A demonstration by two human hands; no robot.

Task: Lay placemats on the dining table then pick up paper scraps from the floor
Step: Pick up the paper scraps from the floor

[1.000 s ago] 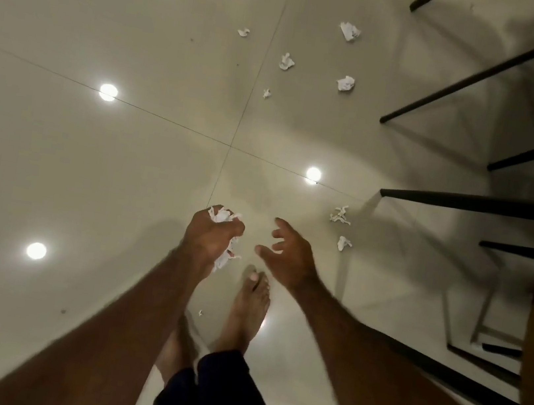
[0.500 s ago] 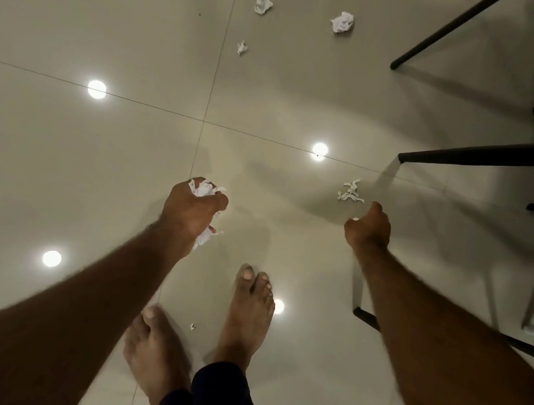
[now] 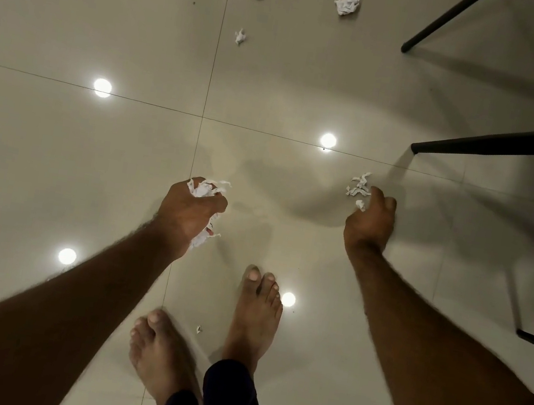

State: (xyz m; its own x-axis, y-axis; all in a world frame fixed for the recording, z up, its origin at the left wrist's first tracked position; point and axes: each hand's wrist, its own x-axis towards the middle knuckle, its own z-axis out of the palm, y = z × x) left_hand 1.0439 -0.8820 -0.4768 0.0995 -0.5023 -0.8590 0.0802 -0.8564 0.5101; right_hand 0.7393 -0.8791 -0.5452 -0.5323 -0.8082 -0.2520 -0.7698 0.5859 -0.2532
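The right hand [image 3: 370, 218] has neared the shredded scraps [image 3: 359, 185], grip curled, whether holding I cannot tell; pinch every strand, left hand [image 3: 190, 206] grip clamped on its wad [image 3: 204, 189]

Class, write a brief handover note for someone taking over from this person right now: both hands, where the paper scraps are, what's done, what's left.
Hands: left hand grips a wad of scraps; right hand, fingers curled, is at the shredded scraps near the chair leg, grip unclear.
Done: some scraps gathered; placemats not in view.
Left: the shredded scraps, four crumpled scraps farther ahead, a tiny bit between the feet.
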